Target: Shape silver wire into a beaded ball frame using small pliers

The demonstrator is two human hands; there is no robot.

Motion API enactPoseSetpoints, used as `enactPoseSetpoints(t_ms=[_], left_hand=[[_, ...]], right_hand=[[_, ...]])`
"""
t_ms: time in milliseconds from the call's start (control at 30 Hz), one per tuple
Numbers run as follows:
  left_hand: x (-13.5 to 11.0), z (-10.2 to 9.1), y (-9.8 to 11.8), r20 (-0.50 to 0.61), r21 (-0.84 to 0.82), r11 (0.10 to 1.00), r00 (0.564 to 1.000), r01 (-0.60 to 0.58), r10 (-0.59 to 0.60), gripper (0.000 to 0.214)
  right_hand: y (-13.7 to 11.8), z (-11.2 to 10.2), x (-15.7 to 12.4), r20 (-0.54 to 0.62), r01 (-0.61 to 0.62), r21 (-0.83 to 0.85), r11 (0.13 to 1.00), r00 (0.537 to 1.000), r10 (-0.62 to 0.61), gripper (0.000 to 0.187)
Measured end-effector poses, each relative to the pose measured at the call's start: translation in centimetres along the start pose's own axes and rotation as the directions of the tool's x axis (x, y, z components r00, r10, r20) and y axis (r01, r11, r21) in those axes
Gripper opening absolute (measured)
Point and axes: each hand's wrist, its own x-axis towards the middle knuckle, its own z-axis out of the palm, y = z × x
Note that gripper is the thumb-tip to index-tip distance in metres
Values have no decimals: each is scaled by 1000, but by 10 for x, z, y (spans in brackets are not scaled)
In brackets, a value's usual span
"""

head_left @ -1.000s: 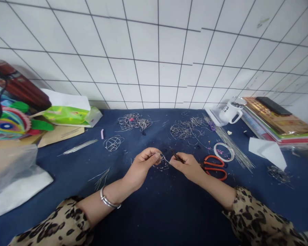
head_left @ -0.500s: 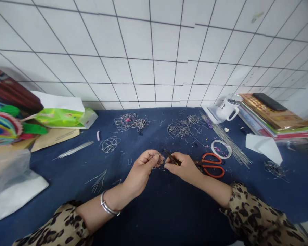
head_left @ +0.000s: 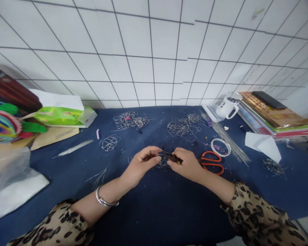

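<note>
The left hand (head_left: pixel 143 162) and right hand (head_left: pixel 186 164) meet over the middle of the dark blue tabletop covering (head_left: pixel 154 208), well apart from its far edge, which runs along the white tiled wall (head_left: pixel 165 68). Between the fingertips sits a small, rounded openwork piece of thin silvery wire (head_left: pixel 162 162), partly hidden. The left thumb and forefinger stand a narrow gap apart at its left side; how firmly they grip it, I cannot tell. The right fingers are closed around dark metal pliers (head_left: pixel 173 158) with a touch of yellow, their nose pointing left toward the left fingertips, just over the wire piece. Toward the person, plain blue covering stretches between the forearms down to the near side. On the right, room is tight: orange-handled scissors (head_left: pixel 213 164) lie just beside the right hand, and a white ring-shaped roll (head_left: pixel 212 147) lies just past them, beside a long bundle of straight silvery wires (head_left: pixel 231 143). Beyond the hands, two heaps of tangled silvery wire, a left heap (head_left: pixel 129 121) and a right heap (head_left: pixel 182 127), lie near the far edge with a strip of blue between them. A round silvery wire lattice (head_left: pixel 110 143) lies farther left, apart from the left hand.
</note>
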Motion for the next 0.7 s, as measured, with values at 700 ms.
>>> enactPoseSetpoints(t_ms=[700], left_hand=[[2,-7,4,160,323,937,983,-134,86,9]], right_hand=[[3,0,2,112,64,-53,997,992,-57,14]])
